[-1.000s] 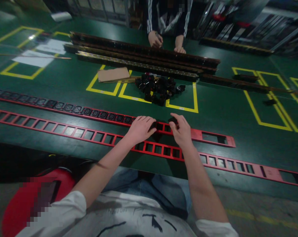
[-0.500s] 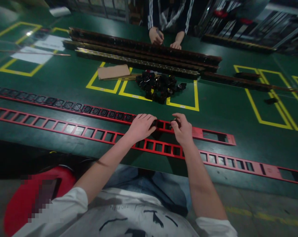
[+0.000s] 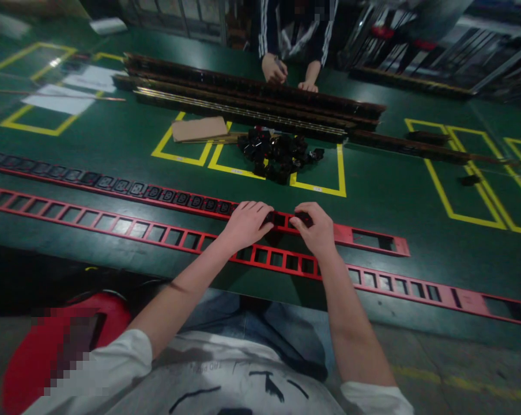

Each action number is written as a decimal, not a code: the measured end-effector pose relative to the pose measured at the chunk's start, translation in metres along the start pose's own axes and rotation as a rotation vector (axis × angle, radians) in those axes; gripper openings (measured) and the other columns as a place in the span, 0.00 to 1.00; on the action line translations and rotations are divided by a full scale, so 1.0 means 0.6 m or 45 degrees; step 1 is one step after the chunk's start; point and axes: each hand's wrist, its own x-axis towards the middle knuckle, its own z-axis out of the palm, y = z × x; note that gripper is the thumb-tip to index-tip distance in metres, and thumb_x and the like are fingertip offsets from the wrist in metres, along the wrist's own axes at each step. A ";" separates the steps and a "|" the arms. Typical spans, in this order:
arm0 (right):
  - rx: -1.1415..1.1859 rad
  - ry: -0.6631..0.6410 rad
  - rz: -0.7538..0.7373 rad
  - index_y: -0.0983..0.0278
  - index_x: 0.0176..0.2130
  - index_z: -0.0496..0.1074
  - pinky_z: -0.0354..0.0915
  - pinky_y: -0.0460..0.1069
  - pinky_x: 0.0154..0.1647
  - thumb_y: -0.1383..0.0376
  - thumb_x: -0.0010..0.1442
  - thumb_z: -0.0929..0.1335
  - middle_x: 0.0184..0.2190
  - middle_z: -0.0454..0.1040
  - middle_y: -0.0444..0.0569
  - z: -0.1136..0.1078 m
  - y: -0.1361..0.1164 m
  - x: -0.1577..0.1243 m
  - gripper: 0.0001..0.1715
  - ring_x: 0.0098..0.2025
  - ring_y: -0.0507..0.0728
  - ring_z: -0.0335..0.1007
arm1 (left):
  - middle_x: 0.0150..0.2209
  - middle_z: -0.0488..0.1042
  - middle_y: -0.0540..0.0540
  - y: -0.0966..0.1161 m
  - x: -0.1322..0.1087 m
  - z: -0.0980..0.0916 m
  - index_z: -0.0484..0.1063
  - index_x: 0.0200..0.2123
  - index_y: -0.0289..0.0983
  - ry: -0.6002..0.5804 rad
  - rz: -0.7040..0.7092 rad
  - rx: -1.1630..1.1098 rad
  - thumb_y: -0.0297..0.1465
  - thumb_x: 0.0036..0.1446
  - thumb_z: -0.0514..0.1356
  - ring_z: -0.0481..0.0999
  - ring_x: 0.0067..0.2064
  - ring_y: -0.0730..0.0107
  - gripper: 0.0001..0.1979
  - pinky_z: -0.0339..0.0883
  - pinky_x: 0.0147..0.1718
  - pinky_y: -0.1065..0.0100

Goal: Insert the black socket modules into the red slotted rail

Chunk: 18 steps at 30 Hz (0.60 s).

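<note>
A long red slotted rail [image 3: 342, 233] lies across the green table, its left slots filled with a row of black outlet sockets [image 3: 154, 193]. My left hand [image 3: 248, 222] rests over this rail just right of the filled row, fingers closed round a black socket [image 3: 268, 217] that is mostly hidden. Slightly further right, my right hand [image 3: 318, 230] pinches another black socket [image 3: 304, 218] between thumb and fingers above the rail. Uncovered slots show between the two hands. Nearer to me runs a second red rail [image 3: 453, 297], its slots bare, passing under my forearms.
Beyond the rails sits a pile of black sockets [image 3: 278, 151] beside a piece of cardboard [image 3: 200, 129]. Long dark metal profiles [image 3: 243, 86] lie behind it. Across the table a co-worker's hands [image 3: 274, 69] hold a pen. A red stool [image 3: 65, 346] stands at lower left.
My right hand has shifted slightly left along the rail and turned, so its socket shows more. My left hand stays nearly in place.
</note>
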 end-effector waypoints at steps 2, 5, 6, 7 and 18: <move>-0.015 -0.045 -0.001 0.59 0.45 0.72 0.72 0.59 0.50 0.61 0.61 0.72 0.44 0.76 0.53 0.000 -0.001 0.001 0.12 0.48 0.63 0.74 | 0.53 0.78 0.41 -0.001 -0.001 0.002 0.71 0.56 0.36 0.001 0.010 0.004 0.36 0.68 0.58 0.75 0.55 0.56 0.17 0.63 0.55 0.55; -0.024 -0.076 -0.006 0.60 0.50 0.71 0.70 0.62 0.56 0.68 0.58 0.71 0.49 0.75 0.55 -0.001 -0.004 0.001 0.18 0.54 0.65 0.72 | 0.53 0.78 0.41 -0.004 0.002 0.003 0.71 0.56 0.36 0.013 0.016 0.005 0.37 0.68 0.58 0.75 0.55 0.56 0.17 0.64 0.56 0.55; -0.019 -0.073 0.002 0.60 0.50 0.71 0.70 0.62 0.56 0.69 0.58 0.70 0.50 0.74 0.56 -0.002 -0.004 0.001 0.19 0.54 0.65 0.72 | 0.53 0.78 0.41 -0.005 0.005 0.002 0.71 0.56 0.36 0.023 0.017 0.001 0.37 0.68 0.58 0.75 0.55 0.56 0.17 0.64 0.56 0.54; -0.014 -0.069 0.017 0.60 0.51 0.72 0.70 0.62 0.56 0.69 0.58 0.70 0.50 0.74 0.56 -0.002 -0.004 0.000 0.20 0.54 0.65 0.72 | 0.54 0.78 0.41 -0.003 0.007 -0.001 0.71 0.55 0.36 0.043 0.020 -0.006 0.36 0.68 0.58 0.75 0.56 0.56 0.16 0.64 0.57 0.54; -0.040 -0.133 0.160 0.59 0.54 0.73 0.75 0.60 0.47 0.60 0.61 0.72 0.47 0.79 0.53 0.005 -0.003 -0.010 0.22 0.47 0.64 0.76 | 0.41 0.79 0.46 0.022 -0.403 0.026 0.73 0.45 0.47 0.354 -0.198 0.040 0.30 0.60 0.61 0.80 0.47 0.60 0.10 0.73 0.52 0.55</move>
